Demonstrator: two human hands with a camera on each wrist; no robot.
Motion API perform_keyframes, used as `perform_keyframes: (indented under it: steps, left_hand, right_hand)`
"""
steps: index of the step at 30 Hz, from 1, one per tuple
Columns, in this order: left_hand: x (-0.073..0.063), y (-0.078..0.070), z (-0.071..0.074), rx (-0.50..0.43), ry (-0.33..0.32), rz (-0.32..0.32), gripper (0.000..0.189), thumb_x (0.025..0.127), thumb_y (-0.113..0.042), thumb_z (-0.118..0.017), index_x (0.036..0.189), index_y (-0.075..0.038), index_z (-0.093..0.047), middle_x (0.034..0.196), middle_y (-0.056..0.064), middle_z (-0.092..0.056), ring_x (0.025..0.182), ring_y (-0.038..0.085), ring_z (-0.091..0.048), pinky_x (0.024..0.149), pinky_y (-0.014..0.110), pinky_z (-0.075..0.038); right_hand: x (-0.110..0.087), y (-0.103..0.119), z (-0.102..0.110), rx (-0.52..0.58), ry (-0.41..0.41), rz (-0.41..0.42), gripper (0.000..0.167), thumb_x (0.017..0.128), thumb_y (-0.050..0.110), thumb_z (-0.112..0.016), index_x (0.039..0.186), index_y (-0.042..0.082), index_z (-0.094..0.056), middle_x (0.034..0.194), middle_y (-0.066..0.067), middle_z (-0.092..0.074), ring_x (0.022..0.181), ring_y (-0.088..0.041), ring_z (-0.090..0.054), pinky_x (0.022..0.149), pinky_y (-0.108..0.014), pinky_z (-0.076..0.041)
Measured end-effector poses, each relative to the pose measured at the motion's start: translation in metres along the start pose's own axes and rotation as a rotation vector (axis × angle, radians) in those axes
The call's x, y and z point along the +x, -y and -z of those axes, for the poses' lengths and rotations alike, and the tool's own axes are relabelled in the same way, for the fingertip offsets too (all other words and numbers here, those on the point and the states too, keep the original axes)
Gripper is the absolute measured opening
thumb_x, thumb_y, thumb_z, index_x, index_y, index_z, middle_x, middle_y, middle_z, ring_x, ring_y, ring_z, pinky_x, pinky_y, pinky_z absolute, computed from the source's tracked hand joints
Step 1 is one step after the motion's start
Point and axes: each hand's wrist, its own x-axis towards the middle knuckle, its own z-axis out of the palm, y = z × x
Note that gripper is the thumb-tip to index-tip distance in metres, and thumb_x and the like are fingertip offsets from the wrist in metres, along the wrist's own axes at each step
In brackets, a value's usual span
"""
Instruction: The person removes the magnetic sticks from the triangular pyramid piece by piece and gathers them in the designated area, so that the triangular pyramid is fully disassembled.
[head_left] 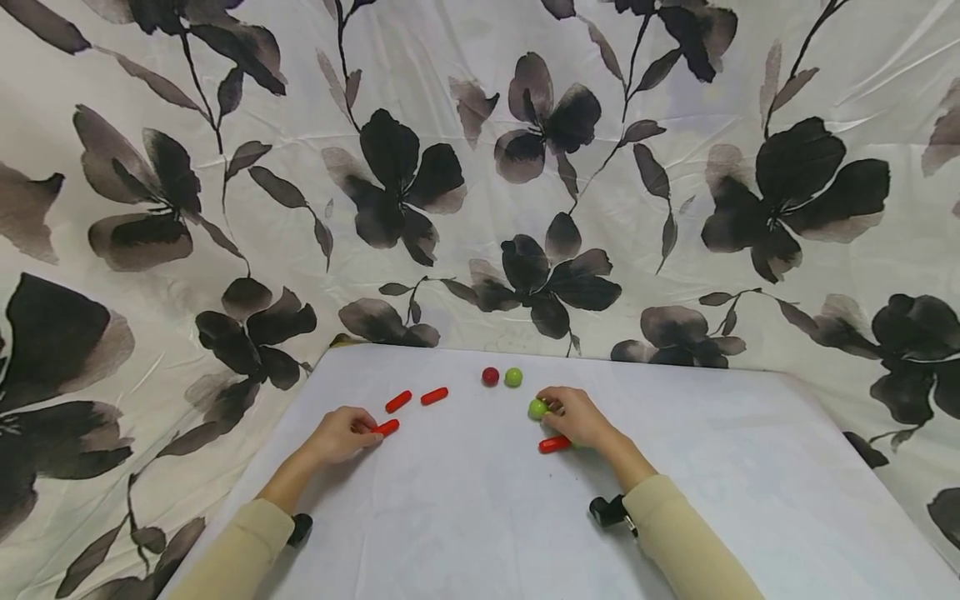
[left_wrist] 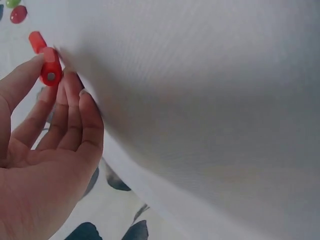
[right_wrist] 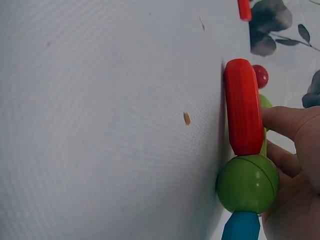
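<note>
As both seem light and rigid, sides are best gripped: red rod [head_left: 387,427] is pinched by left hand [head_left: 342,434], green ball [head_left: 537,409] by right hand [head_left: 577,417].

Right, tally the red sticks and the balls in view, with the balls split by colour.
Red sticks: 4, one pinched by the left hand
Red ball: 1
Green balls: 3, one pinched by the right hand
Total: 8

The left sleeve [head_left: 236,550] and right sleeve [head_left: 686,533] are plain beige, a small black device [head_left: 604,512] beside each.
</note>
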Motion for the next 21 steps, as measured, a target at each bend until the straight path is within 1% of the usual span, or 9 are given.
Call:
perform_keyframes:
  steps: [4,8,11,16,19,21]
  left_hand:
    - [0.003,0.004,-0.001,0.012,-0.009,-0.004,0.021,0.088,-0.011,-0.079,0.102,0.001,-0.070,0.087,0.007,-0.062,0.084,0.023,-0.055,0.070,0.031,-0.047]
    - [0.003,0.005,-0.003,0.011,-0.012,-0.011,0.021,0.088,-0.009,-0.079,0.103,0.002,-0.070,0.086,0.007,-0.061,0.083,0.023,-0.054,0.071,0.031,-0.048]
    - [0.002,0.004,-0.003,0.001,-0.016,0.002,0.022,0.087,-0.008,-0.079,0.104,0.002,-0.070,0.086,0.007,-0.061,0.082,0.023,-0.054,0.071,0.032,-0.048]
    - [-0.002,0.003,-0.002,-0.003,-0.016,0.017,0.023,0.086,-0.007,-0.080,0.103,0.002,-0.069,0.085,0.007,-0.061,0.082,0.022,-0.054,0.070,0.032,-0.049]
    - [-0.004,0.004,-0.001,0.000,-0.010,0.022,0.024,0.085,-0.008,-0.081,0.103,0.002,-0.069,0.085,0.006,-0.061,0.081,0.022,-0.054,0.070,0.031,-0.048]
    - [-0.005,0.004,0.001,0.003,-0.011,0.013,0.024,0.085,-0.008,-0.082,0.102,0.002,-0.069,0.084,0.006,-0.060,0.080,0.022,-0.054,0.069,0.032,-0.047]
  right_hand:
    - [-0.001,-0.001,0.000,-0.002,-0.005,0.008,0.035,0.091,0.000,-0.072,0.126,0.002,-0.068,0.110,-0.009,-0.071,0.097,-0.022,-0.066,0.089,-0.044,-0.054]
    - [-0.003,-0.002,0.000,-0.003,0.002,-0.011,0.039,0.091,0.001,-0.073,0.130,0.001,-0.066,0.111,-0.009,-0.070,0.098,-0.022,-0.066,0.090,-0.044,-0.054]
    - [-0.005,-0.003,0.002,-0.009,0.010,-0.033,0.041,0.091,0.002,-0.074,0.131,-0.001,-0.064,0.112,-0.010,-0.070,0.099,-0.023,-0.066,0.090,-0.043,-0.055]
    - [-0.010,-0.002,0.007,-0.014,0.013,-0.057,0.041,0.090,0.007,-0.076,0.128,-0.004,-0.065,0.110,-0.011,-0.071,0.099,-0.025,-0.067,0.088,-0.043,-0.055]
    - [-0.013,-0.001,0.010,-0.026,0.012,-0.069,0.038,0.091,0.009,-0.076,0.124,-0.005,-0.067,0.107,-0.010,-0.071,0.097,-0.023,-0.066,0.087,-0.043,-0.055]
    - [-0.015,-0.001,0.012,-0.026,0.014,-0.074,0.034,0.091,0.010,-0.076,0.121,-0.005,-0.069,0.105,-0.010,-0.071,0.095,-0.022,-0.065,0.087,-0.042,-0.055]
